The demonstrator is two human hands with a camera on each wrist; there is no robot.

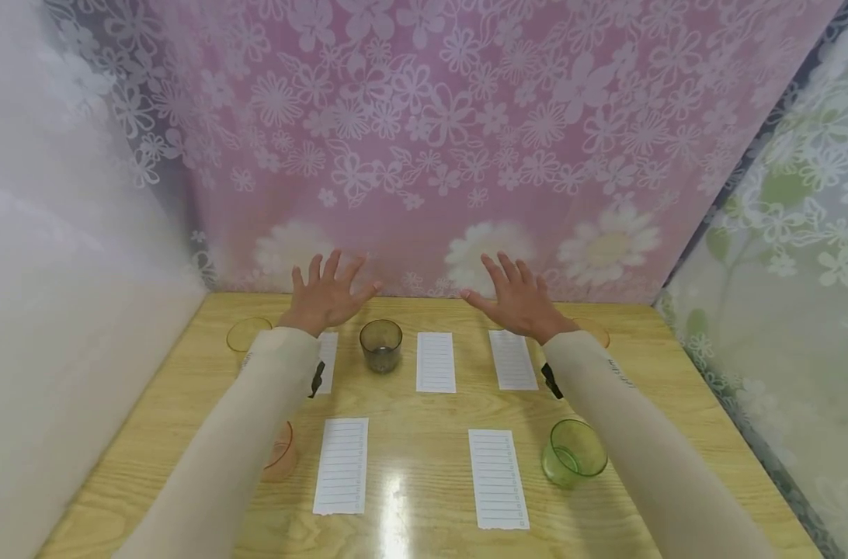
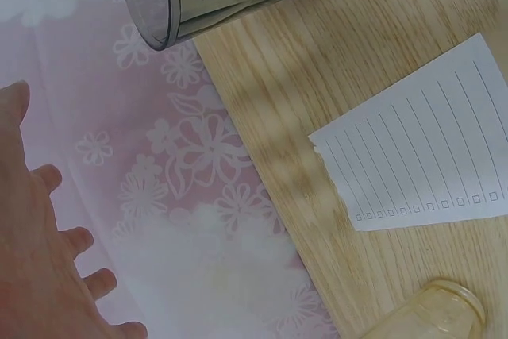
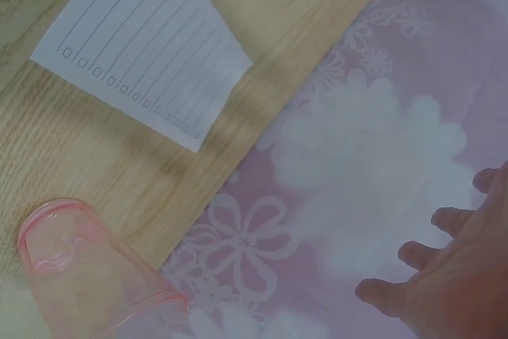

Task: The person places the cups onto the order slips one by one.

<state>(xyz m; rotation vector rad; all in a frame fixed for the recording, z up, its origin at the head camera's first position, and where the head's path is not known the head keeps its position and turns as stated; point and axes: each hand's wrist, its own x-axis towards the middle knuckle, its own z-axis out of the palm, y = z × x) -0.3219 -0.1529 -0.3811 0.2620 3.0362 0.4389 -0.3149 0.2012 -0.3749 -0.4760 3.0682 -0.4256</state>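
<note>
Both hands reach out over the far side of the wooden table, fingers spread, holding nothing. My left hand [image 1: 326,297] is raised near a dark grey cup [image 1: 381,346] and a yellow cup [image 1: 248,335], which the left sleeve partly covers. Below its wrist lies a lined paper slip [image 1: 328,362], partly hidden. My right hand [image 1: 518,301] hovers beyond another lined slip [image 1: 513,360]. A pinkish-orange cup [image 3: 87,267] shows in the right wrist view; in the head view the right arm hides most of it.
Between the hands lies a middle paper slip [image 1: 436,362]. Nearer are a left slip [image 1: 342,466], a right slip [image 1: 498,479], a green cup [image 1: 573,454] and a red-rimmed cup [image 1: 280,454] behind the left forearm. Flowered cloth [image 1: 424,155] hangs along the table's back and sides.
</note>
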